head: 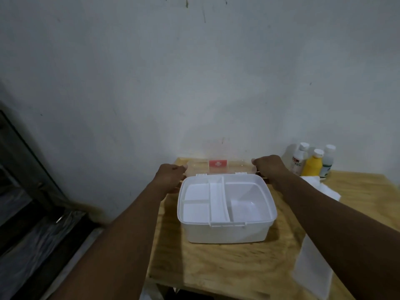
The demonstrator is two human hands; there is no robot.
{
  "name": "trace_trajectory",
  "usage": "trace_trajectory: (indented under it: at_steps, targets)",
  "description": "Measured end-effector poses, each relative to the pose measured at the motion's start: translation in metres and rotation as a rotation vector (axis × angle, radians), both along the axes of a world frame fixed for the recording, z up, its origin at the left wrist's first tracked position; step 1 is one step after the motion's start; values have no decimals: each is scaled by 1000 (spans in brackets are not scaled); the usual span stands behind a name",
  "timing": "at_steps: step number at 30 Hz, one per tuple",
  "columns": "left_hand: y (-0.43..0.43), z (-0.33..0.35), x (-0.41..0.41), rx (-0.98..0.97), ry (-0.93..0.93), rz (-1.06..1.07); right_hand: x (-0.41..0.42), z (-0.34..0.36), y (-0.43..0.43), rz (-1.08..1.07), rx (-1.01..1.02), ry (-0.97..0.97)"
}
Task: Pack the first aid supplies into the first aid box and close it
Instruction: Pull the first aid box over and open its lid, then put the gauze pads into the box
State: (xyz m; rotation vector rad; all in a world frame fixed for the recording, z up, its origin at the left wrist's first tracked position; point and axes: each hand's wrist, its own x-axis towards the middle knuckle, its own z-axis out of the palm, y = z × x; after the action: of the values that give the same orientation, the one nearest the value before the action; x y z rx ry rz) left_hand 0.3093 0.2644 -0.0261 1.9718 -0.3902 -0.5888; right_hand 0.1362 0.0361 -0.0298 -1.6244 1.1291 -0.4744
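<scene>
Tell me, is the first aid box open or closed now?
Open. The clear lid is swung back behind the white box, and its empty divided tray shows.

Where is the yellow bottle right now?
In the head view, the yellow bottle stands at the table's far right corner by the wall, between two white-capped bottles.

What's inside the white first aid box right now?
The first aid box holds only a white divided tray, its compartments empty. Anything beneath that tray is hidden.

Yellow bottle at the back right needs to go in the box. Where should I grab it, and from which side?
Probably grip the yellow bottle around its body just below the white cap, coming from the front. It stands upright, with bottles close on both sides and the wall behind, so only the front is open.
</scene>
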Motion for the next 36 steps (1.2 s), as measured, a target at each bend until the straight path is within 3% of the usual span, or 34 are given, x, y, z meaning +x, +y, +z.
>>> trace_trajectory:
  at_steps: [6,14,20,22,26,31,34,36]
  targets:
    - [17,10,-22,48,112,-40,-25,26,18,-3,-88,43]
    - [55,7,-73,-24,109,-90,-124,48,65,126,-338,433]
    - [65,-2,-110,-64,59,-66,-182,24,111,142,-210,647]
    - [65,-5,-116,-53,4,-53,-188,13,122,145,-256,714]
    - [65,-9,-118,-17,-60,-54,-181,5,131,118,-367,745]
    - [65,-5,-113,-20,-42,-32,-165,19,129,224,-299,687]
    - [65,2,-105,6,42,-7,-151,39,107,149,-542,697]
    - [66,6,-97,32,91,-27,-139,66,91,80,-643,568]
